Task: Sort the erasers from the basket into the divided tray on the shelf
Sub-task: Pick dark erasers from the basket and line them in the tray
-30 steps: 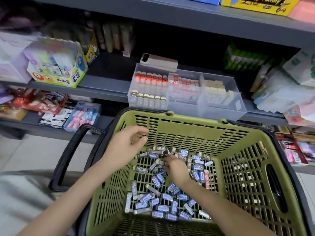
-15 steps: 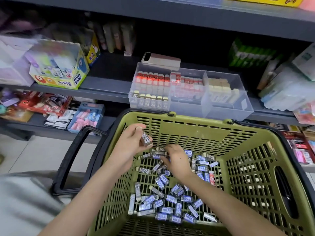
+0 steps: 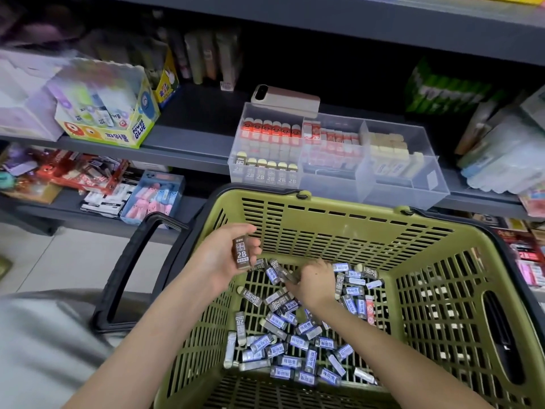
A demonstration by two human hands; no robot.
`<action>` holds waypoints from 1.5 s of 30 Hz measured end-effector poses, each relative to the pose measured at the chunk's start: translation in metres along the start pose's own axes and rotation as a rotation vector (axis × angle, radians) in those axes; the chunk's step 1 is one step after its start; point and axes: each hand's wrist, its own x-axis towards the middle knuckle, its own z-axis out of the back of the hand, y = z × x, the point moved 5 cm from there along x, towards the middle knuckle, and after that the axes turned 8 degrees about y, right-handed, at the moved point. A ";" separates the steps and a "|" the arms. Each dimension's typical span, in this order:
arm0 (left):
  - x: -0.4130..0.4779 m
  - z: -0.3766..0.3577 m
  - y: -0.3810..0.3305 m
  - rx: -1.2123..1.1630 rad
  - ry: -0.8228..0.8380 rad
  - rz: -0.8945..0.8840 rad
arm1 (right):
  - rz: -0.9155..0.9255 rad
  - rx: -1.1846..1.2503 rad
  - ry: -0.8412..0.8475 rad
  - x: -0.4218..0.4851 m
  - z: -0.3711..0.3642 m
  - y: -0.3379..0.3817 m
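Head view: the left hand (image 3: 224, 255) is hovering inside the basket (image 3: 339, 228), near its far-left corner, gripping a brown 2B eraser (image 3: 242, 252) upright between thumb and curled fingers. The right hand (image 3: 314, 283) is reaching down into the middle of the basket, its fingers closing round a dark-sleeved eraser (image 3: 287, 274) on top of the loose erasers (image 3: 295, 346) that are covering the floor.

The divided tray (image 3: 398, 190) is sitting on the shelf (image 3: 188, 149) just beyond the basket's far rim. Its compartment nearest the basket's left corner is already holding a row of 2B erasers.

The risks are looking modest but real. The heap is mixing brown and blue sleeves, so a hasty grab is likely to put a piece in the wrong compartment. A loosely stacked handful could slip while crossing the rim and drop between basket and shelf. A phone (image 3: 285, 99) is resting on the tray's back edge, beyond the basket, and a careless reach could knock it off.
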 end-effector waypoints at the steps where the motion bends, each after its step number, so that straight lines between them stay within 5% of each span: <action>1: 0.000 0.000 0.003 0.011 -0.011 0.014 | -0.010 0.124 0.022 -0.005 0.006 -0.002; 5: 0.002 -0.006 0.012 0.115 0.026 0.018 | -0.001 0.900 0.060 -0.031 0.045 0.007; 12: 0.001 -0.026 0.023 0.127 0.124 -0.024 | 0.406 1.054 0.124 -0.062 0.101 0.057; 17: 0.005 -0.012 0.027 0.017 -0.048 0.078 | 0.251 1.603 0.187 -0.047 0.073 0.033; 19: 0.005 -0.011 0.028 -0.021 -0.055 0.145 | 0.195 1.340 0.174 -0.036 0.051 0.024; 22: 0.004 -0.012 0.028 -0.128 0.011 0.214 | 0.350 0.349 0.208 -0.022 0.011 0.024; 24: 0.004 -0.013 0.025 -0.211 0.061 0.216 | 0.466 0.009 0.254 -0.016 -0.014 0.026; 28: 0.000 -0.015 0.019 -0.322 0.132 0.183 | 0.544 -0.237 0.236 -0.010 -0.036 0.026; 36: 0.002 -0.014 0.019 -0.160 0.155 0.128 | 0.461 -0.316 0.149 -0.011 -0.030 0.014; 40: 0.006 -0.009 0.023 -0.028 0.086 0.094 | 0.267 0.310 0.000 -0.025 0.011 0.011; 43: 0.007 -0.009 0.022 0.029 0.065 0.051 | 0.203 1.021 0.074 -0.035 0.051 0.020; 45: 0.005 -0.015 0.019 0.052 0.118 0.000 | 0.252 1.182 0.104 -0.041 0.075 0.033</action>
